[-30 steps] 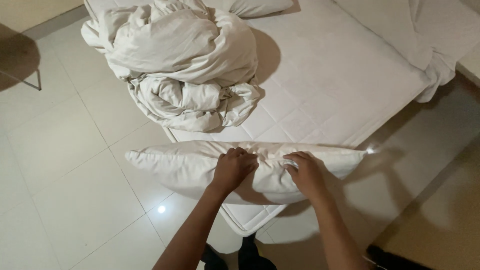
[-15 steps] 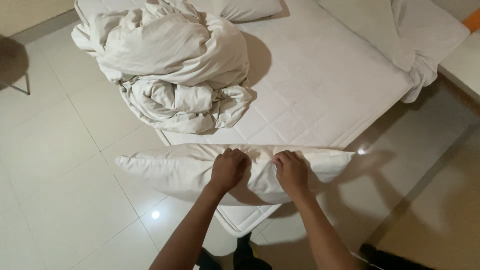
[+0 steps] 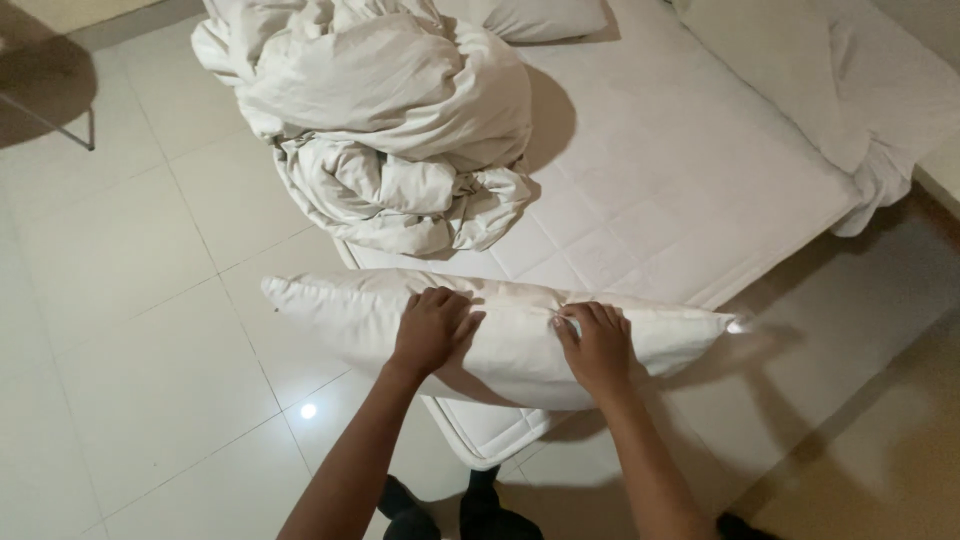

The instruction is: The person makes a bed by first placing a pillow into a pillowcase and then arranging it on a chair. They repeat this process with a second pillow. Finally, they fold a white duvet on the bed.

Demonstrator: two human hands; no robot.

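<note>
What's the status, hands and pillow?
Left hand and right hand both pressed on pillow. Pillow across mattress corner. Bundled duvet behind, apart.

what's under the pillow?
The pillow, pressed by left hand and right hand, lies across the mattress corner. Whatever lies directly beneath is covered.

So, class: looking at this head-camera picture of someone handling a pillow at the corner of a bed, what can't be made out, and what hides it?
- Palms of the left hand and right hand: turned down onto the pillow.
- Mattress corner: partly under the pillow.
- Second pillow: cut off by the top edge.
- Inside of the bundled duvet: hidden by its own folds.
</note>
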